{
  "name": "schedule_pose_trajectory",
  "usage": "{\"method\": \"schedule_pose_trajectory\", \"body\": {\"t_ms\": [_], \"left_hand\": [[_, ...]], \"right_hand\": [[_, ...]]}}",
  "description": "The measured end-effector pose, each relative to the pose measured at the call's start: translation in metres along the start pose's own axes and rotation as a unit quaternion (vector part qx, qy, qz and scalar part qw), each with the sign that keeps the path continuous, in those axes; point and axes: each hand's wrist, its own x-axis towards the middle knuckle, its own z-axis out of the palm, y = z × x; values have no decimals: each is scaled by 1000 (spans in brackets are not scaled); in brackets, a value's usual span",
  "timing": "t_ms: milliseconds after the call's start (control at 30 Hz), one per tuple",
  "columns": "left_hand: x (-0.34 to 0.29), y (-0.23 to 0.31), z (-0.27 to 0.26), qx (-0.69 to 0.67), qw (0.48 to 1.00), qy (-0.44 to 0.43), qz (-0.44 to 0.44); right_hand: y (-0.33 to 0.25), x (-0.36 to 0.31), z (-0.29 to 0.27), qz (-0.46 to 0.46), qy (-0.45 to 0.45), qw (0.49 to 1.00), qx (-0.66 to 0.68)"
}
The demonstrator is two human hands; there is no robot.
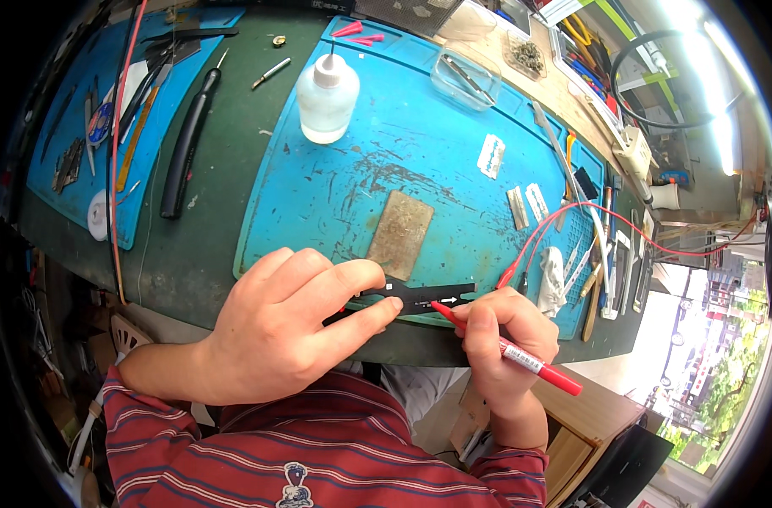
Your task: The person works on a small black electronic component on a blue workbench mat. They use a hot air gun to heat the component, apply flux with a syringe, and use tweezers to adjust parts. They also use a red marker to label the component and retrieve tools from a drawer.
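A green worktop (234,169) carries a scuffed blue mat (377,169), with a bright window at the right. On the mat stand a squat translucent bottle (327,97) of clear liquid and a clear tray (465,78) holding tweezers. At the mat's near edge the left hand (284,326) pinches a black strip (420,298) between its fingers, while the right hand (500,339), fingers pressed around a red marker (509,351), sets its tip on the strip.

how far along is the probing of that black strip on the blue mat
Set up: the black strip lies on the blue mat, pinned by the left hand. In hand: the right hand presses the red probe tip onto it. What remains can't be told from here.
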Motion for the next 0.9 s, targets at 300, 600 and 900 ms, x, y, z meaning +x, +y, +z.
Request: {"method": "schedule_pose_trajectory", "body": {"t_ms": [300,600,900], "left_hand": [[0,0,-1,2,1000,-7,-1],[1,0,-1,2,1000,-5,-1],[2,0,-3,-12,1000,-17,3]], "right_hand": [[-1,1,-2,-9,-20,1000,-16],[-1,1,-4,-16,-28,999,-6],[9,-13,-2,-44,111,985,121]]}}
